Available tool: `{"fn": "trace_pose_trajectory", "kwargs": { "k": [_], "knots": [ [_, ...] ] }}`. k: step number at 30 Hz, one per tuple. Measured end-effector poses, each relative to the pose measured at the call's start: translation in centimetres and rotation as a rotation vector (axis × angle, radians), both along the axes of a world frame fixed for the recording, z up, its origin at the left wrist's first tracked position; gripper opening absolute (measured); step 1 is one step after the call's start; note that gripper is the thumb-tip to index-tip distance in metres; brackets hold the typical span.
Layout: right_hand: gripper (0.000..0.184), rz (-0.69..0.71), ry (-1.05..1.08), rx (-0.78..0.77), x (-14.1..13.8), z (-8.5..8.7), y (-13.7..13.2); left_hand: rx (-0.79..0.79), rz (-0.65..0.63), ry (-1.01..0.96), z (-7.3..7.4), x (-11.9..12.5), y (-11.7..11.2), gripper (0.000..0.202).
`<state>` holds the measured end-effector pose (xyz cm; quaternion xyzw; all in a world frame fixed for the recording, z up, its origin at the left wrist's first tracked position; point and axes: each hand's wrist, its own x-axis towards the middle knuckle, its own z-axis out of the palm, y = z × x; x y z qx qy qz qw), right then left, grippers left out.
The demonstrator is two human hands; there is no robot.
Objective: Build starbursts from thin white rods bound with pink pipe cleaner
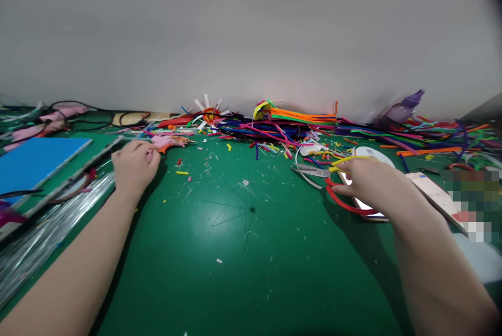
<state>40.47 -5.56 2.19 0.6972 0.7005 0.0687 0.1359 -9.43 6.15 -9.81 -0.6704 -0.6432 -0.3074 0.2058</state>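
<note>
At the left, my left hand (135, 166) is closed round the handle of a pink glue gun (167, 141), whose orange part and nozzle point right. On the right, my right hand (366, 181) is closed at the red-handled scissors (314, 170), its thumb across a handle loop. The metal blades point left. A yellow pipe cleaner (351, 159) runs along the fingers of this hand; whether they grip it too is hard to tell. Under the scissors and hand lies a phone (366, 204) with a lit screen. A white round object (378, 155) is behind the hand.
Bundled orange pipe cleaners (301, 115) and loose coloured ones lie along the grey wall (235, 37). A purple bottle (402, 109) stands back right. Left are a blue board (43, 160) and silvery strips (58, 231). Scraps dot the green table (235, 289).
</note>
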Motion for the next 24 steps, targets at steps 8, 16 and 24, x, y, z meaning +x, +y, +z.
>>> {"fn": "trace_pose_trajectory", "kwargs": {
  "k": [8, 16, 24],
  "knots": [
    [0.034, -0.001, 0.029, 0.043, -0.2, 0.0, -0.3, 0.008, -0.005, 0.014, 0.2, 0.2, -0.1, 0.024],
    [0.032, -0.013, -0.025, 0.032, -0.2, -0.3, -0.1, 0.005, 0.002, 0.015, 0.2, 0.2, -0.1, 0.024],
    [0.032, -0.031, -0.041, 0.078, -1.4, -0.5, -0.1, 0.002, 0.007, 0.018, 0.1, 0.2, -0.1, 0.024]
  ]
}}
